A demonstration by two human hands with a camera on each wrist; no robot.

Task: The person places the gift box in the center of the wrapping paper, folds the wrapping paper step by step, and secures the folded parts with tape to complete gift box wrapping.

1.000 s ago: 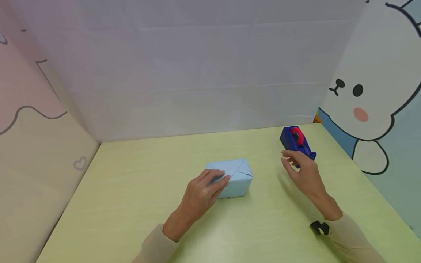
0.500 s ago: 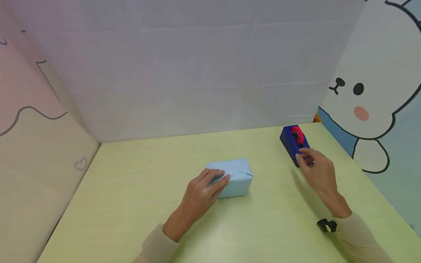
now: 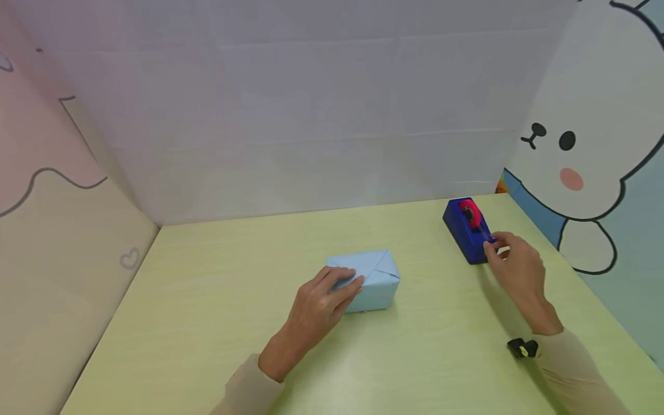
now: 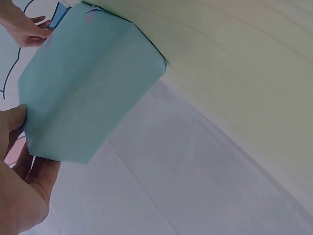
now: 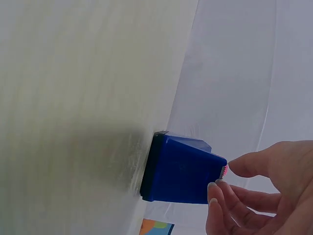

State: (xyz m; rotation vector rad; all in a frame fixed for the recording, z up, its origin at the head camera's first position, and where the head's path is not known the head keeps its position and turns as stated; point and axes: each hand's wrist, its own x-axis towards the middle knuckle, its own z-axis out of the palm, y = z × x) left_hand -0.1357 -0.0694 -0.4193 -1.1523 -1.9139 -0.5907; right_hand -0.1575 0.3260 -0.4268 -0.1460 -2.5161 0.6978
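My left hand grips the near left end of a box wrapped in light blue paper, which lies on the table. In the left wrist view, the thumb and fingers meet the box's edge from two sides. At the right, my right hand reaches the front end of a dark blue tape dispenser with a red-centred tape roll. The right wrist view has the thumb and bent fingers a little apart beside the toothed cutter. No strip of tape can be made out between them.
A pale yellow table carries the box and the dispenser. Behind it rises a white sheet. Printed walls flank it, with a cartoon animal on the right. A black device shows at my right cuff.
My right hand has moved rightward along the dispenser to its front end, uncovering more of the body. My left hand and the wrapped box stay in place.
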